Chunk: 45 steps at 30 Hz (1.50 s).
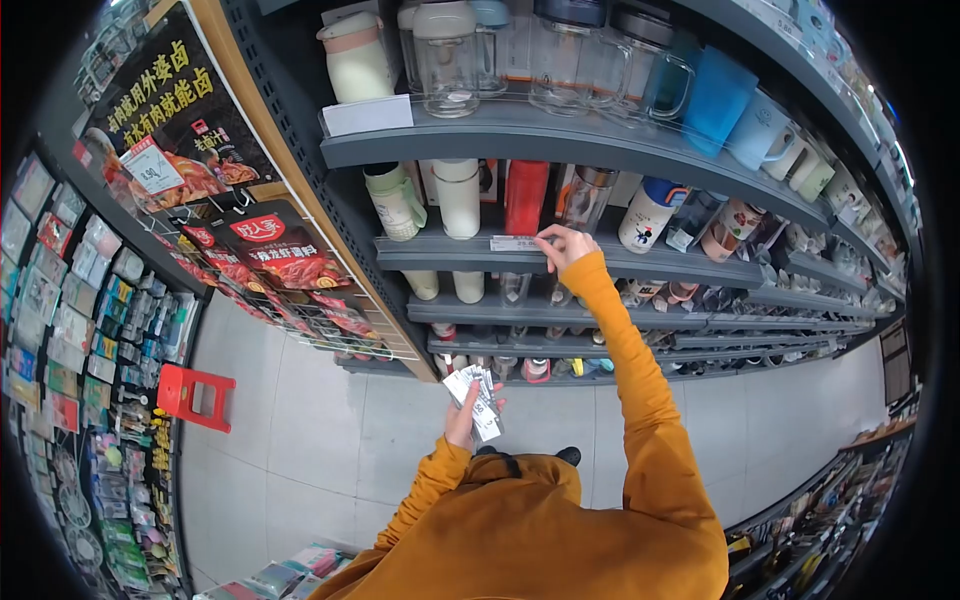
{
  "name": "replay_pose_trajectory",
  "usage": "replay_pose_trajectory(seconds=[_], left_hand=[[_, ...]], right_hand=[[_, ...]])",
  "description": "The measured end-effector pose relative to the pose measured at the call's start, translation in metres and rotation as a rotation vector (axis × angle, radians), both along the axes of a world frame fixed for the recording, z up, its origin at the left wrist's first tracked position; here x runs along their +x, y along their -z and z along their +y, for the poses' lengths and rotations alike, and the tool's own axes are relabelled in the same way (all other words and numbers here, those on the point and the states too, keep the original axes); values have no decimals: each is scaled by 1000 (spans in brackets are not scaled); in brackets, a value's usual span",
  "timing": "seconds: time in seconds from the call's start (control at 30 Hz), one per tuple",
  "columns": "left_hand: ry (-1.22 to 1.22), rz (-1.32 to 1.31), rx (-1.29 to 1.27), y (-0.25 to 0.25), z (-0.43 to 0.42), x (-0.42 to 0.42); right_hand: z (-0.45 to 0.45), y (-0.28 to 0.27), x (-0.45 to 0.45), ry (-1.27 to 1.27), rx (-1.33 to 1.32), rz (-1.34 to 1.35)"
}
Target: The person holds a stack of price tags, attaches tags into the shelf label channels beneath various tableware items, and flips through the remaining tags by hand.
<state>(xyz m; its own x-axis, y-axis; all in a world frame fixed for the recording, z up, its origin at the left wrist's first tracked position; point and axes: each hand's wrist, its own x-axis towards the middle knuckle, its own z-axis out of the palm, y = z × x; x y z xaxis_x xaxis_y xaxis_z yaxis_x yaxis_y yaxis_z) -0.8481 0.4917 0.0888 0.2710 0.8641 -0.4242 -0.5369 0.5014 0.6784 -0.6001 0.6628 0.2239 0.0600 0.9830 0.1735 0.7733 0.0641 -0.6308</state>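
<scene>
My right hand [568, 247] reaches out to the edge of the second visible shelf. Its thumb and forefinger are pinched at the right end of a price tag [513, 243] that sits in the shelf edge. Directly above that tag stands a red bottle [527, 198], with a white tumbler [457, 198] to its left and a clear bottle [587, 200] to its right. Lower down, in front of my body, my left hand [461, 418] is closed around a fanned stack of white price tags [478, 402].
Glass mugs [446, 62] and a blue pitcher [720, 95] line the shelf above. Hanging sauce packets [270, 250] cover the side panel at left. A red stool [197, 396] stands on the tiled floor [310, 430], near a rack of small packaged goods [75, 340].
</scene>
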Motion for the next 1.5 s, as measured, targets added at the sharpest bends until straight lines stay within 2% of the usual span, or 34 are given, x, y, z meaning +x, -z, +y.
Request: replay_pose_trajectory(seconds=[0.13,0.2,0.23,0.27,0.3,0.33,0.4,0.43,0.47,0.53,0.63,0.7,0.73,0.77,0.8,0.87,0.93,0.97,1.1,1.27,1.33,1.4,1.47,1.5], left_hand=[[-3,50,-17,11,1,7],[-45,95,-29,12,5,13],[-63,116,-37,13,6,17],[-77,120,-38,18,8,21],[-90,124,-39,25,11,25],[-103,130,-40,30,13,28],[-149,106,-46,36,13,36],[-200,91,-54,45,14,44],[-248,76,-65,51,13,51],[-127,124,-39,44,8,57],[-33,208,68,47,3,72],[9,156,10,46,-1,77],[27,130,-21,46,-3,79],[47,180,-27,48,-4,82],[70,179,-45,47,-7,85],[104,178,-73,43,-10,90],[104,165,-87,37,-14,95],[106,158,-95,34,-18,99],[138,153,-125,30,-33,116],[67,113,-162,31,-40,152],[8,78,-158,31,-42,175],[-64,24,-128,39,-46,204],[-30,51,-108,45,-53,236],[-40,60,-103,47,-59,256]], right_hand=[[-18,-25,-5,42,118,184],[-33,-12,-3,54,125,510],[-49,-6,-6,46,45,737],[-63,24,-9,-12,66,874],[-92,27,-19,28,-81,948],[-111,58,-28,56,-154,1055],[-157,83,-53,168,-375,972],[-175,124,-59,146,-312,945],[-191,123,-66,232,-452,980],[-213,150,-69,176,-392,1015],[-221,141,-53,111,-406,1006],[-205,146,-17,155,-471,839],[-191,148,3,208,-257,746],[-173,158,31,319,-234,646],[-149,192,70,361,-210,352],[-115,225,123,360,-111,19],[-88,229,148,375,-305,-313],[-82,232,157,357,-325,-396],[-58,251,183,274,-364,-477],[-56,249,208,138,-215,-477],[-68,236,213,202,-83,-401],[-100,217,220,163,-130,58],[-142,250,226,62,-152,593],[-173,243,227,32,-247,706]])
